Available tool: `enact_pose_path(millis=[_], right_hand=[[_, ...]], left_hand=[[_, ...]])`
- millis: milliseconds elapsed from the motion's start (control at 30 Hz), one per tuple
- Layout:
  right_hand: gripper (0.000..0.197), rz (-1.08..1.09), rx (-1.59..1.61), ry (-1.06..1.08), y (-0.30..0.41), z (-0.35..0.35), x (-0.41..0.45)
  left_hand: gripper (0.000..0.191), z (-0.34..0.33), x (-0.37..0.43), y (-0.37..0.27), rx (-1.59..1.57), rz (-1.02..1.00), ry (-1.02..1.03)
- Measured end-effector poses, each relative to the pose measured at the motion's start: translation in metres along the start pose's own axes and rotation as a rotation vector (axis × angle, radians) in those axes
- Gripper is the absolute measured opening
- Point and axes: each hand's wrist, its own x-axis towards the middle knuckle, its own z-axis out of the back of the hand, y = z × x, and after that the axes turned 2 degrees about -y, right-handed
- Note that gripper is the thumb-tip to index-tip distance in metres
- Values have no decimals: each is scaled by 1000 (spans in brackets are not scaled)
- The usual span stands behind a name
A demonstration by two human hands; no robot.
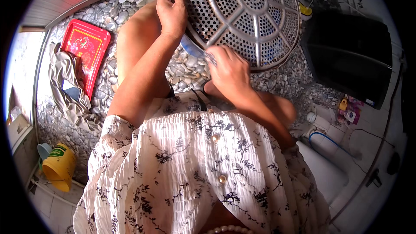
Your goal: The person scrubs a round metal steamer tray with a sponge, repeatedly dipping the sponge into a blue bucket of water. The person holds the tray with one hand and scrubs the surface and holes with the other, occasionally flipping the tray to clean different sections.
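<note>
A large round perforated metal cover (239, 19), with raised ribs and a rusty rim, is tilted up before me at the top centre. My left hand (172, 13) grips its rim at the left, thumb on the ribbed face. My right hand (228, 68) is curled at the cover's lower edge, around a small greyish thing, perhaps a scouring pad (211, 59), whose kind I cannot settle. Something blue, partly hidden, shows behind the cover at its lower left. My knees are bent on either side.
Pebble-patterned floor (185, 68) surrounds me. At left lie a red patterned tray (97, 44) and beige cloth (65, 71), with a yellow bucket (60, 165) below. At right stand a large black object (351, 55), a white cylinder (321, 169) and a blue hose (330, 139).
</note>
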Motion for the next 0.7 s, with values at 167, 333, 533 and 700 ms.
enact_pose_path(millis=[167,333,533,700], right_hand=[[27,13,-51,0,13,-2,14],[33,-57,-54,99,-35,43,-56],[26,52,-61,-13,-19,17,-37],[28,24,-30,-37,3,-1,0]], left_hand=[[26,-7,-11,-10,128,-27,14],[27,-6,-10,-16,94,7,43],[29,-6,-9,-9,83,-54,37],[29,-2,-2,-9,141,-12,51]])
